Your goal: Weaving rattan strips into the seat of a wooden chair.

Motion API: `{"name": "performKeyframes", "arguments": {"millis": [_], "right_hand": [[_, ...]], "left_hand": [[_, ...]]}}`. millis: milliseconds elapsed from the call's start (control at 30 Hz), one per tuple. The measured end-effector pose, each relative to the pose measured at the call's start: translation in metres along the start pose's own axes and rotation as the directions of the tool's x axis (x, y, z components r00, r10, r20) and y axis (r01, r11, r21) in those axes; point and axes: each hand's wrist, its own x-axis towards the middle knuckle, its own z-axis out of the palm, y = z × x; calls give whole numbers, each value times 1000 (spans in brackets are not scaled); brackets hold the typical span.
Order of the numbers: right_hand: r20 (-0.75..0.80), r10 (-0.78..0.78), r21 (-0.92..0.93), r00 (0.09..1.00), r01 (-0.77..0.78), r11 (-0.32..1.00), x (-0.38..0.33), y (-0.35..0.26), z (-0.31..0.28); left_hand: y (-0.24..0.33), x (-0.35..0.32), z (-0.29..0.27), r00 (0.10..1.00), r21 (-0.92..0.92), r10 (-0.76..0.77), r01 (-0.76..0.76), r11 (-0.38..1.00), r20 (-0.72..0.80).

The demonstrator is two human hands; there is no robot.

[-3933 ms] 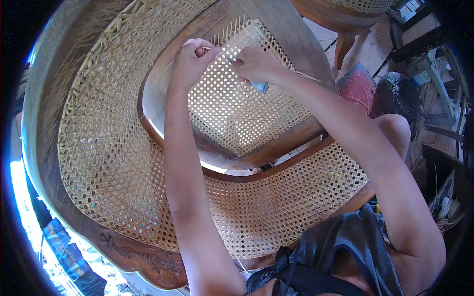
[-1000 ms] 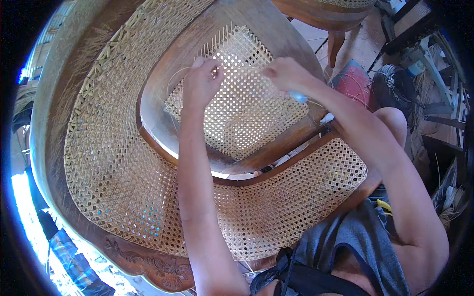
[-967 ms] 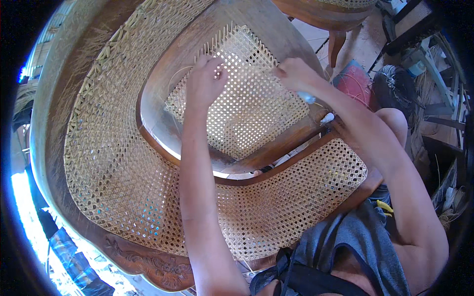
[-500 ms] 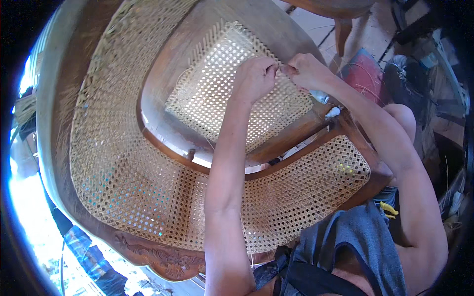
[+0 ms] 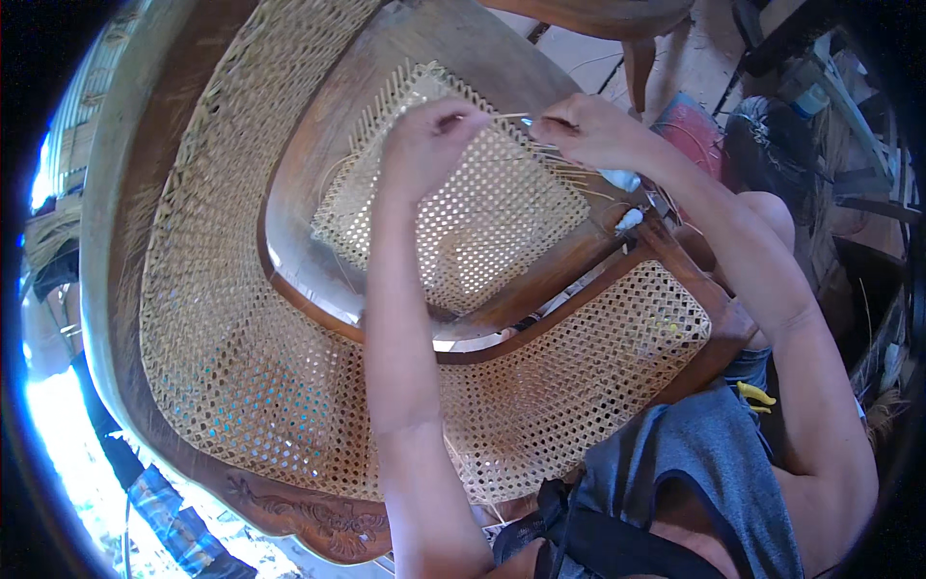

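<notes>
Sunlit workshop clutter rims the frame around a wooden cane chair, whose woven seat panel sits upper centre, where the left hand and right hand, fingers pinched shut, stretch a thin cane strand taut for weaving.

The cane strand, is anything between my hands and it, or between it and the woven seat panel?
Nothing visible is in the way. The left hand and right hand both pinch the cane strand, which is stretched between them just above the woven seat panel. Only loose strand ends lie under the right hand.
</notes>
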Motion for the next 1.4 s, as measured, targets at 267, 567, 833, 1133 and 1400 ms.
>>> {"name": "performKeyframes", "arguments": {"millis": [267,567,833,1133,1400], "right_hand": [[78,70,147,994,-81,986,75,-37,94],[1,204,154,979,-202,967,95,-61,104],[25,192,175,981,-194,965,93,-56,103],[-4,132,-158,991,-131,979,84,-45,93],[-125,261,-47,957,-268,962,-19,18,34]], "left_hand": [[-68,-3,-61,988,201,-86,110,973,-126],[-70,-6,-55,977,348,112,-43,936,-182],[-77,-5,-53,981,424,146,-81,902,-124],[-68,-29,-30,970,545,159,-36,838,-181],[-39,-22,11,927,554,305,-140,821,-218]]}}
